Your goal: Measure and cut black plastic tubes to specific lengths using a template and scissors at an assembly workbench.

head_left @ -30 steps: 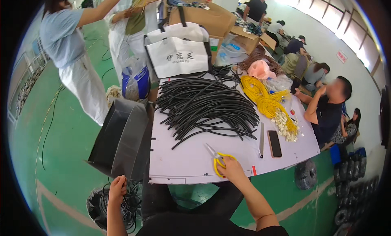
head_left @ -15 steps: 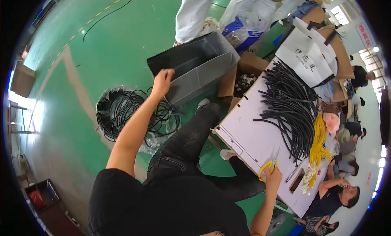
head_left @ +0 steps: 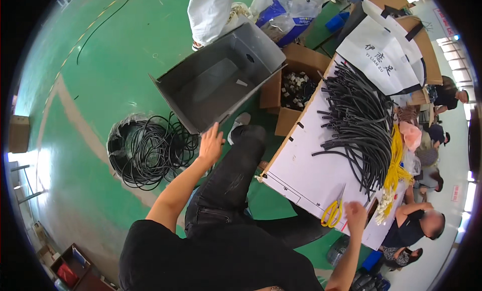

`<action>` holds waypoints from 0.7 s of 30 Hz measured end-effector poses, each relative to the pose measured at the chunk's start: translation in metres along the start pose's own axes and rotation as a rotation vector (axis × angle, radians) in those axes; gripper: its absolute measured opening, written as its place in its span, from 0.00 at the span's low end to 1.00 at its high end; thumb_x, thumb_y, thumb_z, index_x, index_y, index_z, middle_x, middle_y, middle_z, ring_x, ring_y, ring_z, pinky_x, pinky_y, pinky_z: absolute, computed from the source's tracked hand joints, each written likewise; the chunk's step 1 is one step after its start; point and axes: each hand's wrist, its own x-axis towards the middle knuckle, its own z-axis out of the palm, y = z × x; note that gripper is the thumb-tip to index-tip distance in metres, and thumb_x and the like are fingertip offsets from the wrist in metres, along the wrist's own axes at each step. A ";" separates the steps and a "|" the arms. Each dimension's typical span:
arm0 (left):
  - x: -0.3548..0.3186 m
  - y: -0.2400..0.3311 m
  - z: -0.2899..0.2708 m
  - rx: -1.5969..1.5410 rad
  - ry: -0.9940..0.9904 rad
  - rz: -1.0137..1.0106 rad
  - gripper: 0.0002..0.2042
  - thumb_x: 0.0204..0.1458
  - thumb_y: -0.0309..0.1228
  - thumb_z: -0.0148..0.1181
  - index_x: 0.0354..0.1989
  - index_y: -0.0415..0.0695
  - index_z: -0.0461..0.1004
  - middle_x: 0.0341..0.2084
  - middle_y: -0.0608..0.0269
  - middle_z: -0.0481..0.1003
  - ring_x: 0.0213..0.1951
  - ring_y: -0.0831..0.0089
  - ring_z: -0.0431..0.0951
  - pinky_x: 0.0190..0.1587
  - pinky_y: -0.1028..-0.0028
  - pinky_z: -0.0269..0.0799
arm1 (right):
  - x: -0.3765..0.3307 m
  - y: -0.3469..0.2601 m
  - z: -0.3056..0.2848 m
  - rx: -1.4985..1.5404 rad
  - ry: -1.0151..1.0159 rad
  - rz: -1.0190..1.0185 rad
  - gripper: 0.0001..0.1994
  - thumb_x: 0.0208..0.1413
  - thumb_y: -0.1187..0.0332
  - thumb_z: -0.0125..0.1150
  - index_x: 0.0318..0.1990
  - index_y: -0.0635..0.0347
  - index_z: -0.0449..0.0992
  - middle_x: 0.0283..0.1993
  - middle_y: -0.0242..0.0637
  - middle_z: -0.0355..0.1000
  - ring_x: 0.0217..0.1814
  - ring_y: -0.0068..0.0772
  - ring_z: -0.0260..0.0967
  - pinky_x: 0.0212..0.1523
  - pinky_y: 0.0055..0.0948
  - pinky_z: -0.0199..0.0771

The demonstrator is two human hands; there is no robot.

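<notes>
My left hand (head_left: 211, 146) has its fingers apart beside the near edge of a grey open-topped box (head_left: 201, 92). I cannot tell whether the fingertips touch it. The box is bare inside apart from a small white scrap (head_left: 241, 82). Over the table's near edge is my right hand (head_left: 356, 216), with its fingers blurred. Just left of it, yellow-handled scissors (head_left: 332, 214) lie on the white table (head_left: 301, 163), blades pointing away. A large bundle of cut black tubes (head_left: 351, 135) covers the middle of the table, with yellow wires (head_left: 394, 165) to its right.
A coil of black cable (head_left: 150, 153) in plastic wrap lies on the green floor to the left. Between box and table stands a cardboard carton (head_left: 271, 92) of small parts. A white bag (head_left: 379, 55) is at the table's far end. Other people sit along the right; someone's white trousers (head_left: 211, 15) show ahead.
The scissors have left my right hand and lie on the table. The grey box now shows its inside more fully. My left hand has come off its side and moved nearer me.
</notes>
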 end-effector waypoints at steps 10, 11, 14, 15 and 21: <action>0.009 -0.012 -0.004 -0.046 -0.121 -0.088 0.14 0.46 0.27 0.52 0.42 0.37 0.67 0.60 0.52 0.51 0.57 0.54 0.57 0.52 0.59 0.59 | 0.043 -0.023 0.010 0.021 0.244 -0.284 0.22 0.43 0.69 0.64 0.48 0.63 0.66 0.45 0.41 0.65 0.37 0.29 0.65 0.27 0.22 0.70; 0.010 -0.019 0.001 -0.051 -0.079 -0.108 0.13 0.45 0.28 0.53 0.41 0.38 0.68 0.60 0.52 0.51 0.56 0.54 0.58 0.52 0.59 0.59 | 0.044 -0.020 0.013 0.051 0.256 -0.266 0.23 0.43 0.69 0.64 0.48 0.63 0.66 0.45 0.41 0.65 0.37 0.29 0.66 0.26 0.22 0.70; 0.014 -0.038 -0.001 0.008 -0.016 -0.133 0.09 0.47 0.28 0.51 0.38 0.42 0.70 0.58 0.48 0.54 0.55 0.52 0.59 0.53 0.59 0.57 | 0.034 -0.020 0.009 0.169 0.276 -0.213 0.23 0.42 0.69 0.64 0.48 0.63 0.66 0.45 0.41 0.64 0.36 0.29 0.66 0.26 0.21 0.70; 0.015 -0.046 -0.002 -0.005 0.029 -0.128 0.10 0.46 0.27 0.52 0.37 0.42 0.71 0.58 0.48 0.54 0.55 0.52 0.59 0.53 0.59 0.56 | 0.031 -0.020 0.008 0.243 0.233 -0.164 0.22 0.42 0.70 0.64 0.47 0.63 0.66 0.45 0.42 0.64 0.36 0.29 0.67 0.25 0.22 0.71; 0.027 -0.043 -0.022 -0.013 0.197 -0.078 0.10 0.46 0.27 0.53 0.38 0.42 0.71 0.58 0.47 0.54 0.56 0.51 0.58 0.55 0.59 0.54 | 0.033 -0.015 0.011 0.390 0.268 -0.161 0.21 0.43 0.70 0.63 0.46 0.65 0.67 0.45 0.43 0.66 0.36 0.31 0.69 0.26 0.22 0.72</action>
